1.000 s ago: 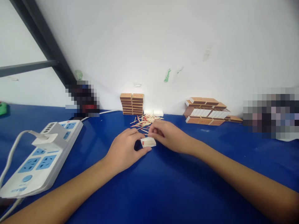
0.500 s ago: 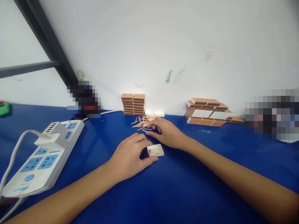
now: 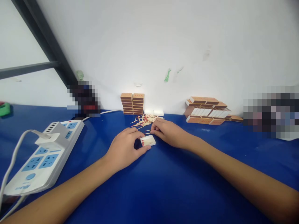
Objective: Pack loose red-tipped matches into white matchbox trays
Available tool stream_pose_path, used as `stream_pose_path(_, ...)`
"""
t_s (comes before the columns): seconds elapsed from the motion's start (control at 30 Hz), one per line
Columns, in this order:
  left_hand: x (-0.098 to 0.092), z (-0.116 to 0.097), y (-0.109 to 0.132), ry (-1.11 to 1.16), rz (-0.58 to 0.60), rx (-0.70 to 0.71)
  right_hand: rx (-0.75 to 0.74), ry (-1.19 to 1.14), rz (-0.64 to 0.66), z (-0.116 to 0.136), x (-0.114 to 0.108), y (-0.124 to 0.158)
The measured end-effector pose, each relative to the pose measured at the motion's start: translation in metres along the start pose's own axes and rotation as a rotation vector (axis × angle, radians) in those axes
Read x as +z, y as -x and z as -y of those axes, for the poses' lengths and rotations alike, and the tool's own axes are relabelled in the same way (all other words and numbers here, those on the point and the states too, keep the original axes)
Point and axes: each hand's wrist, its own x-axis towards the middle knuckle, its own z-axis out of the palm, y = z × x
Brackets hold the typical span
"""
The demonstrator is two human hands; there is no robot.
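Observation:
My left hand grips a small white matchbox tray between thumb and fingers on the blue table. Several red-tipped matches lie inside the tray, heads toward my left palm. Just beyond it, my right hand pinches a couple of matches, their red heads pointing left. Behind my fingers a loose pile of matches is scattered on the table. Two more white trays stand against the wall behind the pile.
Two stacked columns of brown matchboxes stand by the wall. Farther right is another matchbox stack, some boxes on edge. A white power strip with a plugged-in adapter and cable lies at left. Blurred items sit at both sides.
My right hand has drawn back from the pile with matches between its fingertips. My left hand has shifted the tray a little left and away from me.

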Motion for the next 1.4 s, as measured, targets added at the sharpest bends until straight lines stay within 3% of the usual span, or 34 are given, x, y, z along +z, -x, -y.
stream_pose_path(0.33, -0.004, -0.002, 0.0, -0.002, 0.035, 0.013, -0.031, -0.048, -0.062, 0.001, 0.008, -0.002)
stream_pose_path(0.53, -0.008, -0.002, 0.0, -0.012, 0.033, 0.017, 0.05, 0.053, -0.004, 0.002, 0.013, -0.005)
stream_pose_path(0.73, -0.009, 0.0, -0.001, 0.007, 0.046, 0.021, -0.005, -0.075, -0.04, 0.012, -0.001, 0.002)
stream_pose_path(0.9, -0.008, 0.001, -0.002, 0.006, 0.042, 0.032, -0.001, -0.109, 0.092, 0.037, -0.009, 0.013)
stream_pose_path(0.97, -0.008, 0.001, -0.002, 0.011, 0.039, 0.043, -0.007, -0.129, 0.088, 0.043, -0.007, 0.014)
stream_pose_path(1.4, -0.007, 0.0, -0.002, -0.004, 0.052, 0.073, -0.092, -0.169, 0.157, 0.036, -0.012, 0.013)
